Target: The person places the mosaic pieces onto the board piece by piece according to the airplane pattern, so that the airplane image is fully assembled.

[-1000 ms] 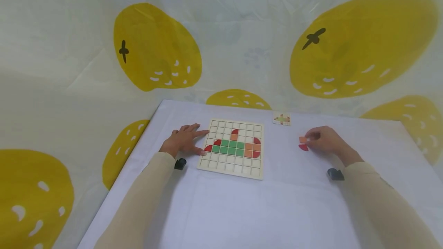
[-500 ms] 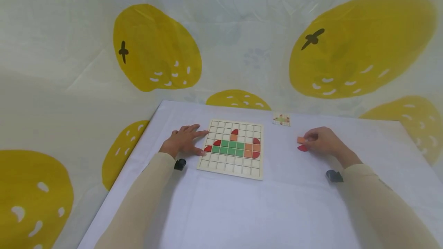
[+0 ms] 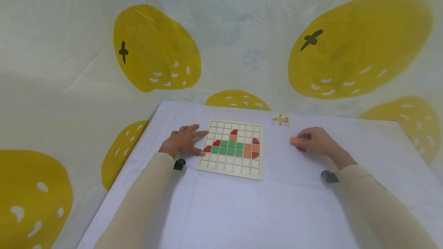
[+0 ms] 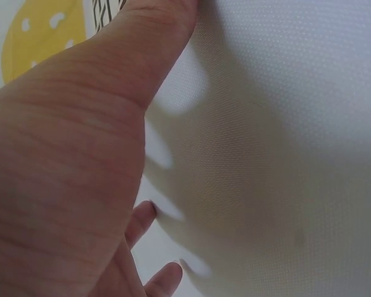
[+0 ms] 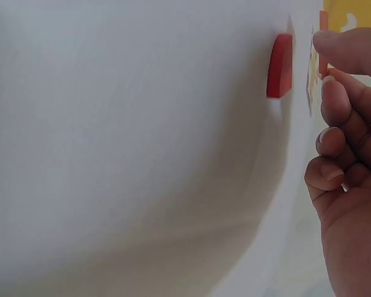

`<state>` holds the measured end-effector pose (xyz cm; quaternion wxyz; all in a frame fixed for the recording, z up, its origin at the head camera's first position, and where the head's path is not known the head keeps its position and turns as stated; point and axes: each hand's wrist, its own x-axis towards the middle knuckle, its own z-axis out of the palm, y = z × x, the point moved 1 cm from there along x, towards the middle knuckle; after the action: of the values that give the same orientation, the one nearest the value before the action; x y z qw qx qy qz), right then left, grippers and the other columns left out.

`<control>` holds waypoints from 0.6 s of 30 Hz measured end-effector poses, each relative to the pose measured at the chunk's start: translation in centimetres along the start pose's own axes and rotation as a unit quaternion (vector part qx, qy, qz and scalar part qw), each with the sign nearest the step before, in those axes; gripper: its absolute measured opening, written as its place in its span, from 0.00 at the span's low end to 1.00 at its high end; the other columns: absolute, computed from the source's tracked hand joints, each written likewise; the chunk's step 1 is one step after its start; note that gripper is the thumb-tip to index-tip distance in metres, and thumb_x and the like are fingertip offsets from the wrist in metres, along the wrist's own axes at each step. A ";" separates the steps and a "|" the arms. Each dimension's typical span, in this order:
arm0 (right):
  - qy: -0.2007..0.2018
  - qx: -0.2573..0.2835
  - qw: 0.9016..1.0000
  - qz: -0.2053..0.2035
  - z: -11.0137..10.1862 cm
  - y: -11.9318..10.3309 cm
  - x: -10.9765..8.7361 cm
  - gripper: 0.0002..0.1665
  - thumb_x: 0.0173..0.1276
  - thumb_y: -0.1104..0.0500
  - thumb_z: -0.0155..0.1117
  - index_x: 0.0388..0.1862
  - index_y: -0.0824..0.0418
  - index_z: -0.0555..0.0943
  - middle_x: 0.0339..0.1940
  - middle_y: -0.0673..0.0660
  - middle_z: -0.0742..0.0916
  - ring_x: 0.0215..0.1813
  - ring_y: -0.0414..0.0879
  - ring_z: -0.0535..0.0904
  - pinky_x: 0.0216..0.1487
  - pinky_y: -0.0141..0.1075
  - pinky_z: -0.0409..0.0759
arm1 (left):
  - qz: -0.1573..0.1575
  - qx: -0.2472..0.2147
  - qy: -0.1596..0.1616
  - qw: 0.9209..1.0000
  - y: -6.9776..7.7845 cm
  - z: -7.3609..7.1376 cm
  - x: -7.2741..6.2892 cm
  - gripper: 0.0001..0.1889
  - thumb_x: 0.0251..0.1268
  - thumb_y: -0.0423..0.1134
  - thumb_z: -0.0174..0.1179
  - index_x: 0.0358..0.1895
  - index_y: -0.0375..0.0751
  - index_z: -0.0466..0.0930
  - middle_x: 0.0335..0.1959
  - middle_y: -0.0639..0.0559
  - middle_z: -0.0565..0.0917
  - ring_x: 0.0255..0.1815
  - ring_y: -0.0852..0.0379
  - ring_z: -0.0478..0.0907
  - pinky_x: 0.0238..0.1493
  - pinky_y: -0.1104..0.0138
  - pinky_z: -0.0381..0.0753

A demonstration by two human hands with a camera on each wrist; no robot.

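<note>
My right hand (image 3: 318, 141) pinches an orange square tile (image 3: 294, 140) between thumb and forefinger, above the cloth to the right of the board. Its other fingers are curled, as the right wrist view shows. Just below that hand, a red tile (image 5: 281, 67) with one rounded edge lies on the cloth, partly hidden in the head view. My left hand (image 3: 183, 140) is spread at the left side of the cream grid board (image 3: 221, 166), its thumb and forefinger touching the edge. Green tiles (image 3: 231, 147), orange tiles (image 3: 247, 150) and rounded red tiles (image 3: 255, 141) fill several squares.
A small pattern card (image 3: 280, 119) lies behind the board to the right, near the back edge. White cloth (image 3: 277, 210) covers the table. A curtain (image 3: 238, 49) with yellow fruit prints hangs behind and at the left.
My right hand has moved left with the orange tile, away from above the red tile, which stays on the cloth. My left hand has stayed at the board's edge.
</note>
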<state>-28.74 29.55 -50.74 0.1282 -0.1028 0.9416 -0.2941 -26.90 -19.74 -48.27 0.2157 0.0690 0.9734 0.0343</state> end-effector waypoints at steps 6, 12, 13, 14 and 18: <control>-0.012 0.005 1.000 0.003 0.4 -1.4 -0.1 0.20 0.70 0.56 0.71 0.55 0.68 0.85 0.47 0.64 0.88 0.43 0.51 0.80 0.45 0.38 0.83 | -0.001 -0.001 -0.002 1.000 -0.1 0.1 0.2 0.51 0.53 0.71 0.71 0.81 0.80 0.55 0.88 0.54 0.48 0.87 0.38 0.46 0.81 0.31 0.51; -0.016 0.007 1.000 0.010 0.9 -3.0 -0.4 0.20 0.71 0.57 0.69 0.57 0.67 0.85 0.46 0.63 0.88 0.41 0.50 0.80 0.41 0.36 0.83 | -0.006 0.004 -0.010 1.000 -0.2 0.2 0.4 0.51 0.53 0.72 0.70 0.81 0.82 0.53 0.89 0.55 0.47 0.87 0.38 0.45 0.81 0.31 0.51; -0.014 0.005 1.000 0.009 0.9 -3.3 -0.4 0.20 0.71 0.57 0.69 0.57 0.67 0.85 0.47 0.64 0.88 0.42 0.51 0.80 0.42 0.36 0.83 | -0.004 0.005 -0.009 1.000 -0.2 0.2 0.4 0.51 0.53 0.72 0.70 0.81 0.81 0.53 0.89 0.54 0.47 0.87 0.38 0.45 0.81 0.31 0.51; -0.013 0.004 1.000 0.005 1.0 -3.6 -0.5 0.20 0.71 0.57 0.69 0.57 0.66 0.85 0.48 0.64 0.88 0.43 0.52 0.80 0.43 0.37 0.83 | -0.003 0.006 -0.007 1.000 -0.2 0.1 0.4 0.51 0.53 0.72 0.70 0.81 0.81 0.54 0.89 0.54 0.47 0.87 0.37 0.46 0.80 0.30 0.52; -0.001 -0.006 1.000 -0.020 1.4 -4.5 -0.6 0.17 0.71 0.57 0.70 0.54 0.65 0.87 0.50 0.63 0.88 0.48 0.53 0.78 0.46 0.38 0.81 | -0.001 0.004 -0.009 1.000 -0.2 0.1 0.3 0.51 0.53 0.72 0.70 0.81 0.80 0.53 0.89 0.54 0.47 0.87 0.37 0.45 0.81 0.30 0.51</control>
<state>-27.22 25.36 -49.17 0.1227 -0.1227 0.9408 -0.2910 -27.20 -19.91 -48.51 0.2238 0.0688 0.9718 0.0295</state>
